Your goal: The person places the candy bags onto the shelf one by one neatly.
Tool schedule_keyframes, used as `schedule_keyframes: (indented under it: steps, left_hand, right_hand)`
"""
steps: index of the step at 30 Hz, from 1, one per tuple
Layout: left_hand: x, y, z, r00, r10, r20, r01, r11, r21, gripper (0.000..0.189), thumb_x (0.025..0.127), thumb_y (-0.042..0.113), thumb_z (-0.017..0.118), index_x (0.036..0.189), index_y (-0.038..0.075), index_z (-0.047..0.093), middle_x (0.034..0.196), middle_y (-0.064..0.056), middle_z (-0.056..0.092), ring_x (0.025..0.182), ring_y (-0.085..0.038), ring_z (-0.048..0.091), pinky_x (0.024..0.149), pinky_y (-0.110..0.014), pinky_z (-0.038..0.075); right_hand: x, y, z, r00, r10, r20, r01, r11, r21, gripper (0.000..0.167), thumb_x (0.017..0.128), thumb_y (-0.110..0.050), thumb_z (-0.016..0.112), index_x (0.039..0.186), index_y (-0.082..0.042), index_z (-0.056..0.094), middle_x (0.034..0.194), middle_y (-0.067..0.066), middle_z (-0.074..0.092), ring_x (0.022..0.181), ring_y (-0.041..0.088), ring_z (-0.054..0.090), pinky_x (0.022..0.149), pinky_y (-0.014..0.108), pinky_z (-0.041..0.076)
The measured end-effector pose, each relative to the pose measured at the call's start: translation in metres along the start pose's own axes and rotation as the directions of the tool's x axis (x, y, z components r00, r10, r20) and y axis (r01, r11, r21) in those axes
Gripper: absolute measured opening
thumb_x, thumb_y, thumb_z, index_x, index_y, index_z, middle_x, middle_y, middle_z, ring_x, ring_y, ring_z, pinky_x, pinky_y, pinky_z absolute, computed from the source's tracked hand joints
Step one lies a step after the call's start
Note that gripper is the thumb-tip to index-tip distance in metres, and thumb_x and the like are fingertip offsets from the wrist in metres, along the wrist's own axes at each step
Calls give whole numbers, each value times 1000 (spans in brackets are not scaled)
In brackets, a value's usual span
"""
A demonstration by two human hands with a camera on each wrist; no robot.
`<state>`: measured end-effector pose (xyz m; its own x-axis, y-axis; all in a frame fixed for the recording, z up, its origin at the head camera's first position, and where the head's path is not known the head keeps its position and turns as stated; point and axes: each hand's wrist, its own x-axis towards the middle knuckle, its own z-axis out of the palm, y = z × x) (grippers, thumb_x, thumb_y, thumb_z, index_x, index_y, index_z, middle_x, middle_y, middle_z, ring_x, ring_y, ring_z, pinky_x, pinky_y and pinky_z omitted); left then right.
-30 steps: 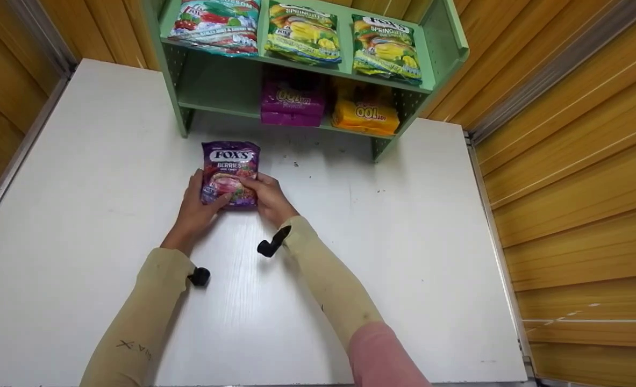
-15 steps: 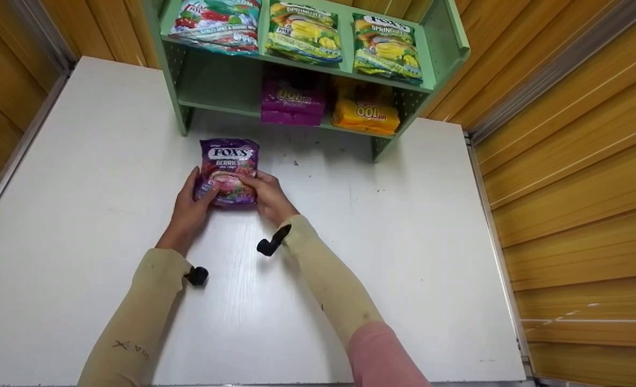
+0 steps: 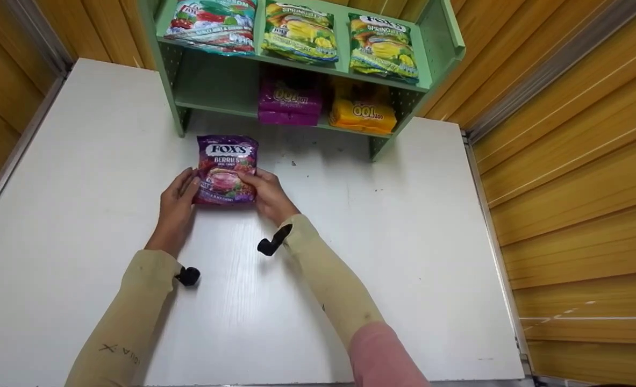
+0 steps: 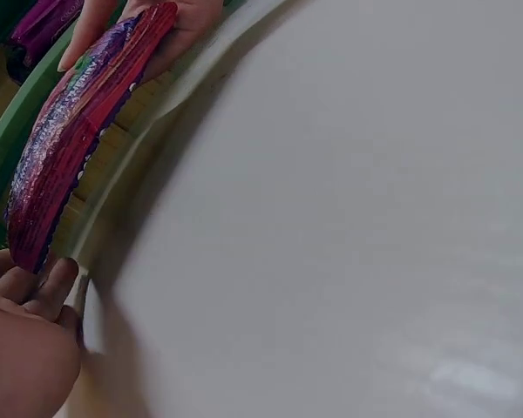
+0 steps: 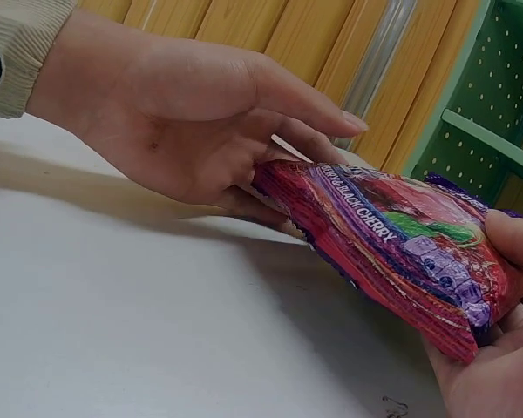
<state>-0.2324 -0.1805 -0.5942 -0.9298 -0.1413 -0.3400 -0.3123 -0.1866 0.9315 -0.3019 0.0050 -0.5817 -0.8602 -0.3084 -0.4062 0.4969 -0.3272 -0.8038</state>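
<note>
A purple Fox's Berries candy bag (image 3: 225,183) is held just off the white table, its printed front up. My right hand (image 3: 272,198) grips its right edge, thumb across the front and fingers beneath. At the opposite edge is my left hand (image 3: 177,207); its fingers touch the bag's side. In the right wrist view, the left thumb is lifted clear of the bag (image 5: 401,244) and the left fingers (image 5: 261,209) reach to its edge and partly under it. The left wrist view shows the bag (image 4: 78,139) edge-on.
A green shelf rack (image 3: 215,99) stands behind the bag. Its upper level bears a teal-and-red candy bag (image 3: 213,27) and yellow-green Springtea bags (image 3: 300,33). Below lie a purple pack (image 3: 290,102) and a yellow pack (image 3: 363,115). Wood-slat walls surround the white table (image 3: 404,258).
My left hand has slid left and its thumb has come off the bag's front to the left edge. The bag has shifted slightly up and left, still in my right hand.
</note>
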Motion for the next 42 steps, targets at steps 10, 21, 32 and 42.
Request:
schedule_keyframes:
  steps: [10,21,32,42]
  left_hand:
    - [-6,4,7,997,-61,39,67,982,-178,76,87,42,67,152,23,31,155,-9,37,123,-21,59,98,-34,53]
    - [-8,5,13,997,-48,58,63,952,-299,77,82,30,74,149,20,36,130,-5,52,88,-17,71,81,-33,59]
    - [-9,6,15,997,57,61,-36,955,-294,72,87,21,71,149,19,36,118,-7,63,87,-20,73,80,-35,59]
    - [-11,10,18,998,57,19,-49,953,-298,68,87,20,69,147,25,39,129,-10,56,89,-19,72,83,-34,59]
  right_hand:
    - [-2,-5,4,1000,-10,3,10,1000,-9,29,90,-9,66,118,0,65,90,7,71,79,17,70,78,32,60]
    - [-2,-8,6,1000,-7,3,6,1000,13,28,90,-9,66,117,-1,65,91,6,71,80,17,69,78,32,60]
    - [-2,-12,7,999,-48,6,48,999,-15,30,90,-11,68,118,-2,66,92,7,72,78,17,70,76,31,60]
    - [-3,-13,8,998,-69,10,70,997,-39,30,89,-11,68,118,-3,66,91,6,72,79,16,70,75,30,60]
